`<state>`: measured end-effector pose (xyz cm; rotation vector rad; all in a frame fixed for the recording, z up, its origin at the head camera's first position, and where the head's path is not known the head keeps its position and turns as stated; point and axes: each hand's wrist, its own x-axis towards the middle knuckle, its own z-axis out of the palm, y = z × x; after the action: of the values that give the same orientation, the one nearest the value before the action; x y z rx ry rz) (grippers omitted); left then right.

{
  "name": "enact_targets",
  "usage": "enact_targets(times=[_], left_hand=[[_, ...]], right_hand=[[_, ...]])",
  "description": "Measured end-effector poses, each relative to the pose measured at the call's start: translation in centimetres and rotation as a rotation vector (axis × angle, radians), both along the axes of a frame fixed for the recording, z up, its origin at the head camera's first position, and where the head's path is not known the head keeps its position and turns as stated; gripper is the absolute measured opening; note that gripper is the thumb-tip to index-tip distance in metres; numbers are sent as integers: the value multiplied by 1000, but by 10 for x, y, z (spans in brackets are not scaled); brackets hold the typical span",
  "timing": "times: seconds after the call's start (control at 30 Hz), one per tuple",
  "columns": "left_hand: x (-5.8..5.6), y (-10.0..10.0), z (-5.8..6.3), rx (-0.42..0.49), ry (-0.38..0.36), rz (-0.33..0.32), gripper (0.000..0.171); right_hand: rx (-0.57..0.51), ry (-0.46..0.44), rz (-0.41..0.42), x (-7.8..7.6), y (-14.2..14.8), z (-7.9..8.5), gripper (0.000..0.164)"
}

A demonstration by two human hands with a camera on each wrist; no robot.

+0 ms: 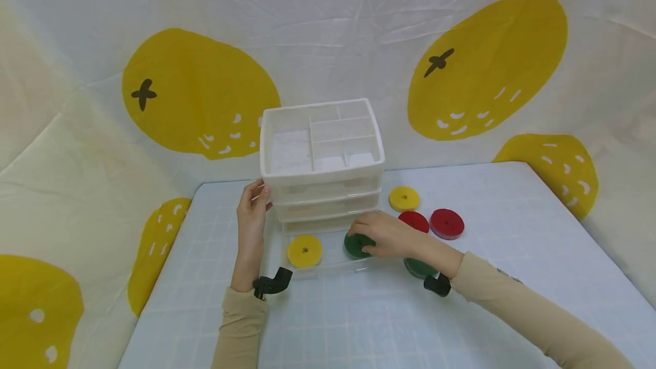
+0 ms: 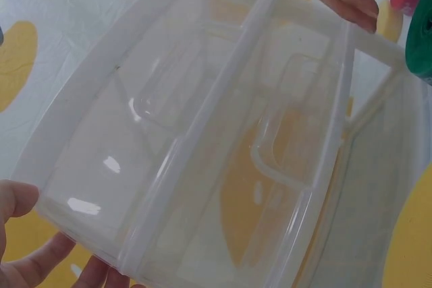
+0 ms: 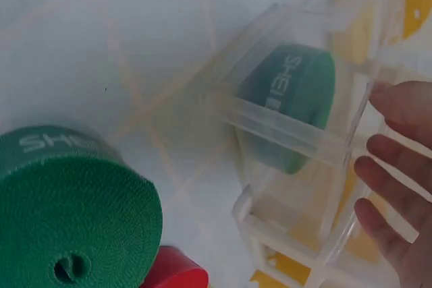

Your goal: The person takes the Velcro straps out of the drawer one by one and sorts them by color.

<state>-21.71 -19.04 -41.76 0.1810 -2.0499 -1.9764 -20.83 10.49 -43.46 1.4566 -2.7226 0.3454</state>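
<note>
My left hand (image 1: 252, 201) rests its thumb and fingertips on the left side of the white drawer cabinet (image 1: 328, 178). In the left wrist view, its fingers (image 2: 44, 255) are spread along the clear side edge. The bottom drawer (image 1: 333, 271) is pulled out, with a yellow roll of tape (image 1: 304, 251) on its left. A green roll (image 1: 355, 245) lies on the drawer's right, overlapped by my right hand (image 1: 384, 233) in the head view. The right wrist view shows that hand's fingers (image 3: 388, 180) loosely spread beside the drawer, apart from the green roll behind the clear wall.
Right of the cabinet lie a yellow roll (image 1: 404, 199), two red rolls, one in front (image 1: 413, 221) and one farther right (image 1: 447, 224), and another green roll (image 1: 420, 268) under the right wrist. A divided top tray (image 1: 291, 150) caps the cabinet. A fruit-print cloth (image 1: 333, 44) hangs behind.
</note>
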Motion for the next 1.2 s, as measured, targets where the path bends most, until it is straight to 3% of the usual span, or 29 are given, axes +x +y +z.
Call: enact_targets(times=[0.47, 1.2], left_hand=[[1, 0, 1, 11, -4, -5, 41], [0, -1, -1, 0, 11, -10, 41]], right_hand=[[256, -48, 4, -15, -8, -4, 56], [224, -93, 10, -19, -10, -14, 57]])
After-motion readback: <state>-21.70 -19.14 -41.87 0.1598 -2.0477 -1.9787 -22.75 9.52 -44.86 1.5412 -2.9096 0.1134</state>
